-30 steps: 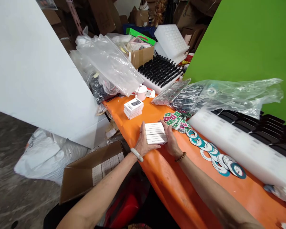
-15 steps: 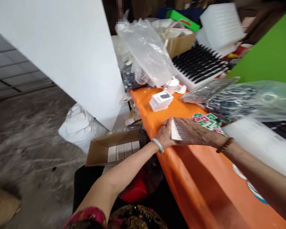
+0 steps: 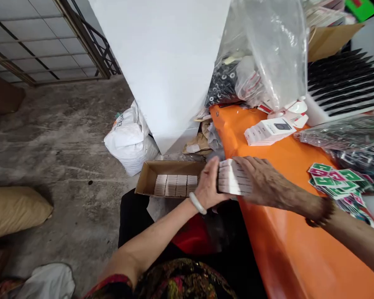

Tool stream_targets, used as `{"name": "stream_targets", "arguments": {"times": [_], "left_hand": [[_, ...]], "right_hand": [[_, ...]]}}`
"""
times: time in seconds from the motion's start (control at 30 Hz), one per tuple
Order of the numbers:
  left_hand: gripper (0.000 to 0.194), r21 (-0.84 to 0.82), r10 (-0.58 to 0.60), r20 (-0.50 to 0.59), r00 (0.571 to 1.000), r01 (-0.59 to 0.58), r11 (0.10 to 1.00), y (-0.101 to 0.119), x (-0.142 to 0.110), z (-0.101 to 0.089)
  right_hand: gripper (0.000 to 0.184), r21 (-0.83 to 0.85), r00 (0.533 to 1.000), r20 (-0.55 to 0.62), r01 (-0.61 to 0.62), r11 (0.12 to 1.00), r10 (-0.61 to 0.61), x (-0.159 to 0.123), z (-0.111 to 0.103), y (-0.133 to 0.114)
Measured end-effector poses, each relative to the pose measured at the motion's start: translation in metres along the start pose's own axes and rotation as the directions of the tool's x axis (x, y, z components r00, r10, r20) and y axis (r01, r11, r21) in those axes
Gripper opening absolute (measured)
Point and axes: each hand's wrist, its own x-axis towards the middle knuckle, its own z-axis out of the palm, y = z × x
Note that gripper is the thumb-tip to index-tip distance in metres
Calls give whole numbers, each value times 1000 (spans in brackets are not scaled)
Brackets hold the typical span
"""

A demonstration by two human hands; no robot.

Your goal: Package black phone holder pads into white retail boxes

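Note:
A stack of small white boxes (image 3: 232,178) is held between my two hands, at the left edge of the orange table. My left hand (image 3: 209,185), with a pale bangle on its wrist, is closed on the stack's left side. On the other side my right hand (image 3: 263,180), wearing a beaded bracelet, presses against the boxes. Below and left stands an open cardboard carton (image 3: 149,172) with rows of similar white boxes (image 3: 176,185) inside. Another pile of white boxes (image 3: 269,132), the top one printed with a dark round device, rests on the table just beyond my hands.
On the orange table (image 3: 286,232) lie printed green and pink cards (image 3: 335,178), plastic-wrapped bundles and a foam tray of black pieces (image 3: 345,83). A white panel (image 3: 168,62) stands behind the carton. A white sack (image 3: 129,139) sits on the concrete floor, left of the panel.
My view has swung left and down toward the carton. Both hands have carried the stack from over the table to its left edge, turning it, and my right hand has shifted its hold.

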Motion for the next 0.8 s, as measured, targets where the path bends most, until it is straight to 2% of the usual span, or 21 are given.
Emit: {"name": "stream_targets", "arguments": {"times": [0.03, 0.07, 0.1, 0.13, 0.17, 0.2, 0.23, 0.27, 0.33, 0.43, 0.57, 0.63, 0.73, 0.8], "left_hand": [[116, 62, -124, -12, 992, 125, 990, -15, -11, -13], [108, 148, -271, -7, 963, 269, 952, -30, -22, -24], [91, 264, -415, 49, 909, 389, 883, -44, -35, -32], [73, 393, -542, 139, 829, 456, 799, -57, -47, -36], [59, 496, -628, 237, 741, 464, 734, -68, -60, -38], [49, 537, -666, 300, 683, 456, 710, -78, -72, -36], [42, 555, -679, 356, 642, 439, 707, -85, -83, -31], [35, 552, -674, 403, 619, 423, 719, -90, -93, -25], [22, 533, -653, 468, 596, 399, 746, -96, -109, -10], [17, 506, -626, 524, 578, 380, 775, -101, -123, 6], [18, 472, -622, 531, 576, 409, 781, -109, -128, 6], [20, 463, -630, 544, 553, 429, 776, -117, -125, 2], [22, 456, -634, 607, 479, 443, 772, -137, -110, -1], [27, 473, -641, 658, 395, 445, 760, -157, -97, 0]], "right_hand": [[84, -39, 999, 46, 13, 999, -12, 18, 8, -9], [85, -66, 996, 91, 10, 998, -3, 36, 20, -18], [85, -79, 992, 126, -10, 997, 20, 52, 35, -25], [86, -87, 986, 157, -39, 995, 52, 67, 53, -30], [87, -90, 977, 202, -58, 994, 75, 79, 74, -35], [88, -91, 963, 252, -77, 993, 97, 89, 96, -38], [89, -88, 945, 306, -91, 992, 114, 96, 118, -40], [90, -83, 925, 357, -107, 991, 130, 102, 140, -41], [91, -74, 892, 427, -127, 989, 147, 109, 183, -42], [92, -79, 846, 502, -166, 983, 183, 112, 239, -39], [87, -93, 766, 598, -224, 970, 234, 110, 302, -28], [82, -82, 734, 637, -239, 967, 236, 106, 331, -21], [79, -50, 705, 673, -257, 965, 222, 100, 366, -11], [75, -26, 704, 677, -269, 963, 215, 96, 383, -5]]}}
